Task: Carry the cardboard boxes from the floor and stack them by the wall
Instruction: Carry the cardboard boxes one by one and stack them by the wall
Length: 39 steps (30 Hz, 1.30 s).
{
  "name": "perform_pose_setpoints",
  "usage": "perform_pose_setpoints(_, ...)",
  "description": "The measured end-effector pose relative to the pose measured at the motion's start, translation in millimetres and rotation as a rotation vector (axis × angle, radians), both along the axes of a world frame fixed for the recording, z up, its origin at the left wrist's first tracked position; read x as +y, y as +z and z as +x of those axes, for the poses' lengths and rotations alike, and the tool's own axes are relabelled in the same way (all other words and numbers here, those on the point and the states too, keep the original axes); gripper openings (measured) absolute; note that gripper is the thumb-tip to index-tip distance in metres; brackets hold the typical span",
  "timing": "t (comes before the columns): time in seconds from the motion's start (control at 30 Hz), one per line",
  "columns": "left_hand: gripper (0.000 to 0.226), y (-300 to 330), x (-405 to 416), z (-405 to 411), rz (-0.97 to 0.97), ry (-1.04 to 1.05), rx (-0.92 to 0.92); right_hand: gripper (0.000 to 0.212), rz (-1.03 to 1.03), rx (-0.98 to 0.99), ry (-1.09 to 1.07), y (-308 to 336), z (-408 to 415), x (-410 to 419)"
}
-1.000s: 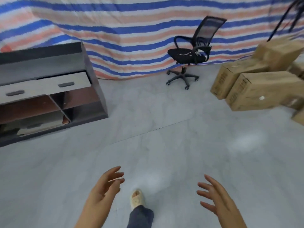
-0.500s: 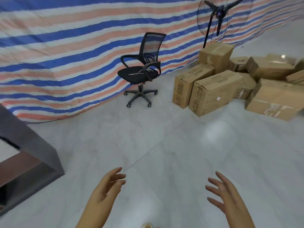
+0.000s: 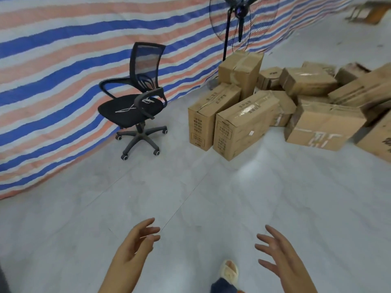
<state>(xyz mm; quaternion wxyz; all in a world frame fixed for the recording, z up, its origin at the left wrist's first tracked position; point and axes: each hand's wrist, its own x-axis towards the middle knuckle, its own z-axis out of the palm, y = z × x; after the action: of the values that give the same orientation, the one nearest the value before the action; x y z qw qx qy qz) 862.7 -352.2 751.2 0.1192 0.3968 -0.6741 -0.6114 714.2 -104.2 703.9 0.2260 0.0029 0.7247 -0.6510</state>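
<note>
Several brown cardboard boxes lie in a loose pile on the grey floor at the upper right. Nearest are two long boxes side by side, one (image 3: 243, 123) in front and one (image 3: 208, 115) to its left, with a tall box (image 3: 241, 70) upright behind them and a wide box (image 3: 323, 125) further right. My left hand (image 3: 135, 248) and my right hand (image 3: 277, 254) hover low in the view, fingers spread, holding nothing, well short of the boxes.
A black mesh office chair (image 3: 137, 102) on castors stands left of the boxes. A striped tarpaulin wall (image 3: 63, 60) runs behind it. A black pedestal fan (image 3: 239, 22) stands behind the pile. My foot (image 3: 229, 273) steps on bare floor between my hands.
The view has swung right and moved closer: the dark cabinet has left the frame, and the chair and box pile have grown larger. Both hands stay empty.
</note>
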Motion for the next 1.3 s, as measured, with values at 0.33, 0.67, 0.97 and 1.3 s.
perform_pose_setpoints(0.33, 0.031, 1, -36, -229, 0.033, -0.035, 0.062, 0.029, 0.056, 0.086, -0.047, 23, -235, -26)
perform_pose_setpoints(0.67, 0.027, -26, -171, -420, 0.034, -0.119, 0.022, 0.030, 0.085, 0.039, -0.152, -5, -395, -139)
perform_pose_setpoints(0.97, 0.026, -14, -314, -615, -0.075, -0.420, -0.028, 0.029, 0.148, 0.042, -0.249, 6, -536, -229)
perform_pose_setpoints(1.3, 0.022, -109, -325, -843, -0.095, -0.641, -0.187, 0.035, 0.224, -0.173, -0.213, -54, -716, -257)
